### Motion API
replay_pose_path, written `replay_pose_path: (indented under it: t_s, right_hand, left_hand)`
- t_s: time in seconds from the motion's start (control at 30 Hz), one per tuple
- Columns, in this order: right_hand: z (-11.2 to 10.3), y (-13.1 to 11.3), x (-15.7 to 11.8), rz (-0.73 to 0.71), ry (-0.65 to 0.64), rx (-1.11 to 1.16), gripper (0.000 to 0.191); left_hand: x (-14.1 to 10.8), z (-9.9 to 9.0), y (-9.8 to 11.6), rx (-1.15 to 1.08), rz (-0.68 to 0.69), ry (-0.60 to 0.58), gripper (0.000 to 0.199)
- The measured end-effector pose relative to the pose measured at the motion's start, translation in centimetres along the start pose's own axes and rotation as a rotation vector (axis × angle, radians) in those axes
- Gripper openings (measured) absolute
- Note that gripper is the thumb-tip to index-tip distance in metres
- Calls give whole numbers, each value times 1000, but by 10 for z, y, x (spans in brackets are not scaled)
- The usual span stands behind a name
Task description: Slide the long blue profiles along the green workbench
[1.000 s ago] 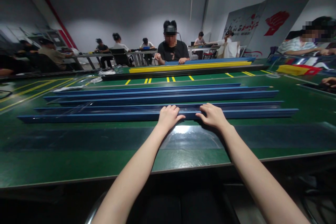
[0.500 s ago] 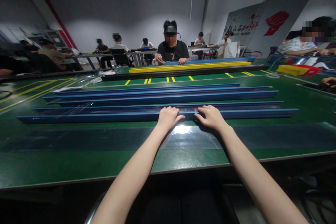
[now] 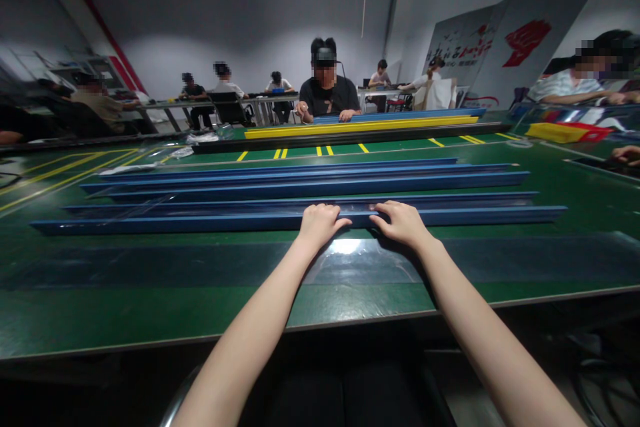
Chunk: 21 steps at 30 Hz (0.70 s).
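Note:
Both hands are on the nearest long blue strip [image 3: 165,225], which lies crosswise on the green table. My left hand [image 3: 323,221] grips it left of its middle, fingers over the top and thumb on the near side. A short way to the right, my right hand [image 3: 399,219] grips the same strip in a similar way. Just behind lie more blue strips [image 3: 400,181], roughly parallel. Between the strip and the table's near edge a clear plastic film [image 3: 200,263] lies flat, shining under my wrists.
Across the green table [image 3: 165,320], a yellow strip [image 3: 360,127] and a black strip [image 3: 300,141] lie before a seated person [image 3: 327,93]. A yellow tray [image 3: 555,133] stands at the right. Another person's hand [image 3: 627,157] shows at the right edge.

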State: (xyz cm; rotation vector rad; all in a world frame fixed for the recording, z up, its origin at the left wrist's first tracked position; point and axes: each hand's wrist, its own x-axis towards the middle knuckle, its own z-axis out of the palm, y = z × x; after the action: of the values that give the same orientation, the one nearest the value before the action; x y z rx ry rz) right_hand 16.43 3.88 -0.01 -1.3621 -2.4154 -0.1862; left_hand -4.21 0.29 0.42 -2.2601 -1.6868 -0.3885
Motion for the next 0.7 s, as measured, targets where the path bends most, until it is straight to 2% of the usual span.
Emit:
replay_pose_path:
  t_s: [0.7]
  right_hand:
    - [-2, -1, 0, 14, -26, 5, 38]
  left_hand:
    - [2, -2, 0, -29, -34, -75, 43]
